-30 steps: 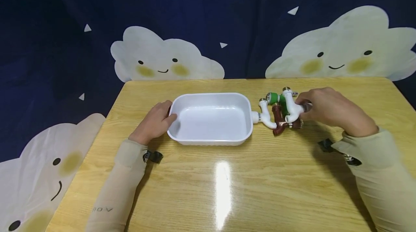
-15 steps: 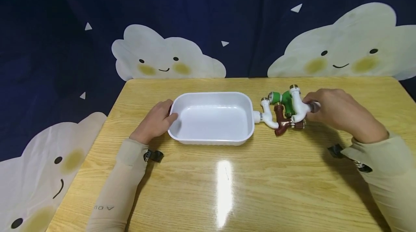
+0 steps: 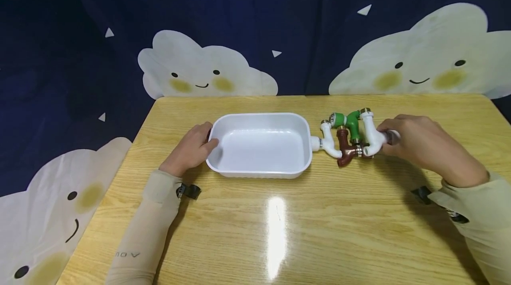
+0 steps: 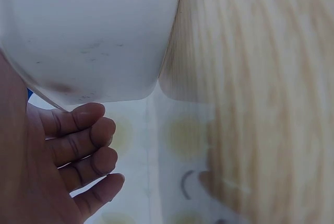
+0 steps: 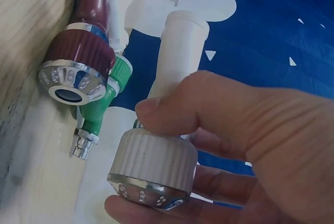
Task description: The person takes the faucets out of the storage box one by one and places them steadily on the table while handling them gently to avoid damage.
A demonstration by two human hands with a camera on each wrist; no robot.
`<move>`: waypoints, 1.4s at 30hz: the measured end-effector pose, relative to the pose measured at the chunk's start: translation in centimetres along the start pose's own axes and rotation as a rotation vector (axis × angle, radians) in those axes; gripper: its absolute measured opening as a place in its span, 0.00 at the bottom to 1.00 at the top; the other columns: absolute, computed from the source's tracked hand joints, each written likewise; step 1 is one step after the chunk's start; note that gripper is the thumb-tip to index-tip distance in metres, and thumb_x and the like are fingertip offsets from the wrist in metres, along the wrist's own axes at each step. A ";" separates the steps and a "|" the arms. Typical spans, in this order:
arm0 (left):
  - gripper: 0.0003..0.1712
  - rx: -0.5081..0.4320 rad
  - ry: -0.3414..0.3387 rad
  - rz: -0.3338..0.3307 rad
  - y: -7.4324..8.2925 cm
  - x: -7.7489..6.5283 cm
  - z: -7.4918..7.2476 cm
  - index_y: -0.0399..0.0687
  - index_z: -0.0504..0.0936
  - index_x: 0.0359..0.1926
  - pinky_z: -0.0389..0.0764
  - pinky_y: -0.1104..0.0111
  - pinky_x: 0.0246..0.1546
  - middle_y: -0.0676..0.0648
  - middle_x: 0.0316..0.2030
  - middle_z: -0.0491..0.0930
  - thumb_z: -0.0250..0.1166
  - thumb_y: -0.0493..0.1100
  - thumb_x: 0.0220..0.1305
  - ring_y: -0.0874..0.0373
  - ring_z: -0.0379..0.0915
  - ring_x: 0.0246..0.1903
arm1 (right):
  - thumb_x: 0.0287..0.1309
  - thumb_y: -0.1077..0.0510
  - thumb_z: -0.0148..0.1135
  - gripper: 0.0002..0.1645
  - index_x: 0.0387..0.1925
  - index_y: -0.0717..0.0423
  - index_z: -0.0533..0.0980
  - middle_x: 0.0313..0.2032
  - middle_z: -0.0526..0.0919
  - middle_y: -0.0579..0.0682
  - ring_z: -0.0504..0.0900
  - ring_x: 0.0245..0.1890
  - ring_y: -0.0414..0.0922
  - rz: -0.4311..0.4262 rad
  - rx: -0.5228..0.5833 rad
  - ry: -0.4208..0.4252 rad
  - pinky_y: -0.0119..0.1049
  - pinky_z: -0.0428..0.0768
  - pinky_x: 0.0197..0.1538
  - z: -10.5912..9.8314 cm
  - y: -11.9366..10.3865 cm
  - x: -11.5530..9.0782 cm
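Observation:
My left hand (image 3: 190,149) holds the left rim of a white plastic basin (image 3: 259,174), thumb over the inside. In the left wrist view its fingers curl beside the basin's outer wall (image 4: 99,31). My right hand (image 3: 431,149) grips a white tap (image 3: 371,134) by its ribbed knob, with the thumb at the knob's neck. That knob (image 5: 154,156) shows fully in the right wrist view, chrome-ended. Just left of the held tap are a green tap (image 3: 353,125) and a brown tap (image 3: 344,140). A second white tap (image 3: 327,140) lies between these and the basin.
Everything stands on a light wooden table (image 3: 223,227) with a bright reflection near its middle. Behind it hangs a dark blue cloth (image 3: 295,23) printed with smiling clouds. Cloth also hangs past the table's left edge.
My right hand has moved right and a little nearer to me with the white tap, uncovering more of the green tap. My left hand and the basin stay in place.

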State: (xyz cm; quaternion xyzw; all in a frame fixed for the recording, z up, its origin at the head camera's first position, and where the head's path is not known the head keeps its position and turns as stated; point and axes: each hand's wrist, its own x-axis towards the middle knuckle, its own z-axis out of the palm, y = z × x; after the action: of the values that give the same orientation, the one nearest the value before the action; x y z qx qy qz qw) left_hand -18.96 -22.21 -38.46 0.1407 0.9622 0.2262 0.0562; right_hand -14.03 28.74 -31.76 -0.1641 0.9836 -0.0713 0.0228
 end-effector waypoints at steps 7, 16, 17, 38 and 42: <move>0.22 -0.001 -0.009 0.002 0.0 0.1 0.1 0.38 0.74 0.58 0.76 0.53 0.51 0.39 0.45 0.80 0.53 0.49 0.72 0.45 0.73 0.46 | 0.49 0.60 0.75 0.23 0.48 0.64 0.84 0.38 0.87 0.61 0.75 0.29 0.48 -0.022 -0.018 0.004 0.43 0.72 0.31 0.6 0.7 -0.6; 0.22 -0.008 0.010 0.015 0.0 0.0 -0.1 0.39 0.75 0.58 0.76 0.52 0.52 0.38 0.46 0.81 0.53 0.49 0.72 0.45 0.74 0.48 | 0.46 0.60 0.78 0.23 0.46 0.63 0.84 0.37 0.87 0.59 0.76 0.29 0.46 -0.056 -0.035 0.020 0.44 0.74 0.31 1.0 1.2 -0.9; 0.22 -0.011 0.009 0.012 -0.1 0.0 -0.1 0.39 0.75 0.58 0.76 0.52 0.51 0.39 0.46 0.81 0.53 0.49 0.71 0.45 0.74 0.47 | 0.46 0.60 0.78 0.23 0.46 0.63 0.84 0.36 0.87 0.58 0.76 0.29 0.46 -0.057 -0.035 0.011 0.43 0.73 0.31 1.0 1.2 -0.9; 0.21 -0.011 0.002 0.015 -0.1 0.1 -0.2 0.39 0.75 0.57 0.76 0.54 0.49 0.40 0.44 0.81 0.53 0.48 0.72 0.46 0.73 0.45 | 0.48 0.60 0.78 0.24 0.49 0.63 0.84 0.39 0.88 0.58 0.75 0.31 0.47 0.053 0.019 -0.162 0.40 0.71 0.32 1.5 2.4 -0.4; 0.21 -0.009 0.001 0.015 0.0 0.0 -0.1 0.40 0.75 0.57 0.75 0.54 0.49 0.40 0.44 0.81 0.53 0.48 0.72 0.46 0.73 0.46 | 0.49 0.60 0.78 0.24 0.50 0.62 0.84 0.38 0.88 0.56 0.74 0.31 0.47 0.066 0.030 -0.190 0.39 0.69 0.31 1.6 2.7 -0.4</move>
State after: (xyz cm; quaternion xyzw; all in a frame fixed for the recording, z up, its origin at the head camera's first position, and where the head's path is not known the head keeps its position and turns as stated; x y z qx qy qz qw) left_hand -19.00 -22.26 -38.34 0.1477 0.9602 0.2309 0.0546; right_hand -14.39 31.16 -33.75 -0.1371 0.9807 -0.0695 0.1207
